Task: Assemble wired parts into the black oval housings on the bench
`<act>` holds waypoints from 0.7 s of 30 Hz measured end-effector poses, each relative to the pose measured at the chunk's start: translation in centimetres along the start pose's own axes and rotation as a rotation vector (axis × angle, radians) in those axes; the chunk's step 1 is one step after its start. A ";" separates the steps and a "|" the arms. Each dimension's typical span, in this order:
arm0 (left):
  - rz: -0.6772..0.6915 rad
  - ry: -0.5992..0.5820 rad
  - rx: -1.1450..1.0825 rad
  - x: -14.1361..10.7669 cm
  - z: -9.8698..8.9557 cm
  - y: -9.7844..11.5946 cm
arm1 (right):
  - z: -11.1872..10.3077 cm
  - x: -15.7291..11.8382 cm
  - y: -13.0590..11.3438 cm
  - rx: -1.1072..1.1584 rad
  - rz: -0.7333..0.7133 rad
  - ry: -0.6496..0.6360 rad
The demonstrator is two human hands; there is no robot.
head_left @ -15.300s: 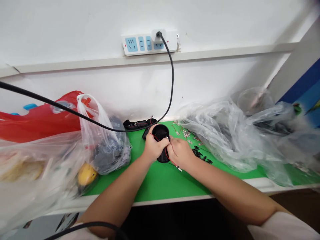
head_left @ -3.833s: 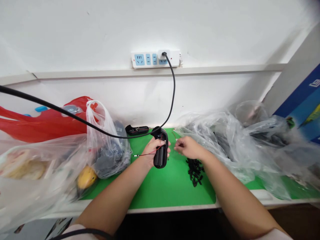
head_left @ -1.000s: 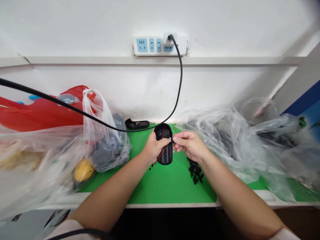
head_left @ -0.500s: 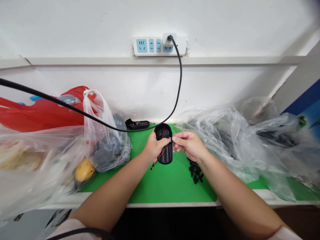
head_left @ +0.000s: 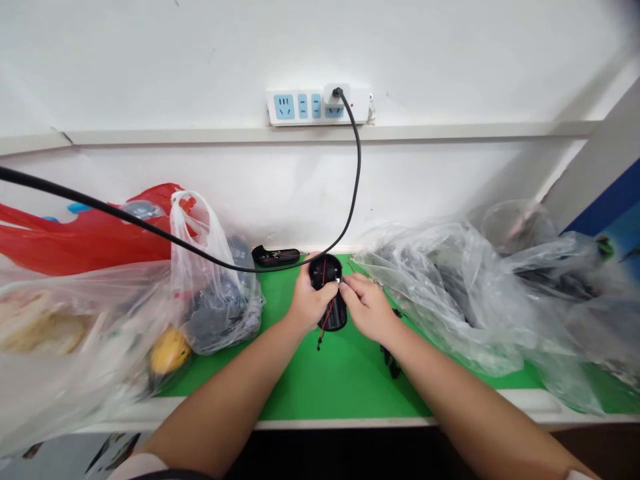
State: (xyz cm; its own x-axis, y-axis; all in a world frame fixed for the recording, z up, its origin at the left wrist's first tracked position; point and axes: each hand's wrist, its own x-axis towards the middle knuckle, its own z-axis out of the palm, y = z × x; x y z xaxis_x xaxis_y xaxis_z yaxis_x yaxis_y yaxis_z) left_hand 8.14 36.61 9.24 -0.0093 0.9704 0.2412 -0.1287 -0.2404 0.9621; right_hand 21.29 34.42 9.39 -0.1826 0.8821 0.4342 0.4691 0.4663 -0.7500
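Note:
My left hand (head_left: 309,305) grips a black oval plastic housing (head_left: 325,271), which stands a little tilted on the green mat (head_left: 345,383). Red and black wires (head_left: 325,325) run across its open face and hang below it. My right hand (head_left: 367,309) meets the housing's right edge, its fingertips pinching a small white-tipped wire (head_left: 339,281). Both hands hide most of the housing's lower half. A heap of small black plastic parts (head_left: 391,361) lies on the mat just below my right wrist.
A black battery holder (head_left: 275,256) with thin wires lies behind the housing. Clear plastic bags (head_left: 445,293) crowd the right; a white bag (head_left: 210,280) and red plastic (head_left: 85,240) crowd the left. A black cable (head_left: 355,173) runs from a wall power strip (head_left: 317,107) across the bench.
My hands have drawn closer together, with the right fingertips now at the housing's edge. The wires hang lower beneath the housing, and the view has tilted slightly downward.

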 end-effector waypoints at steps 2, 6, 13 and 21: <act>0.019 0.009 0.026 -0.1 0.0 0.1 | 0.2 -0.1 0.1 -0.028 -0.004 -0.001; 0.040 0.017 0.033 -0.4 0.1 0.5 | 0.2 -0.4 0.1 -0.092 -0.045 -0.036; 0.027 0.028 0.064 -0.5 0.3 1.1 | 0.5 -0.9 0.2 -0.358 -0.046 -0.043; 0.038 0.022 0.118 -0.4 0.2 0.7 | 1.1 -1.1 0.4 -0.435 -0.075 -0.020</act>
State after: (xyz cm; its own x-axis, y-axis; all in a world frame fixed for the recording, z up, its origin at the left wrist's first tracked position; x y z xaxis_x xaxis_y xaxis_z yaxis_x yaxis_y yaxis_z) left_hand 8.30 36.04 9.81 -0.0342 0.9605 0.2761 -0.0105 -0.2766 0.9609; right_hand 20.71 33.69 8.10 -0.2450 0.8498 0.4667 0.7731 0.4617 -0.4348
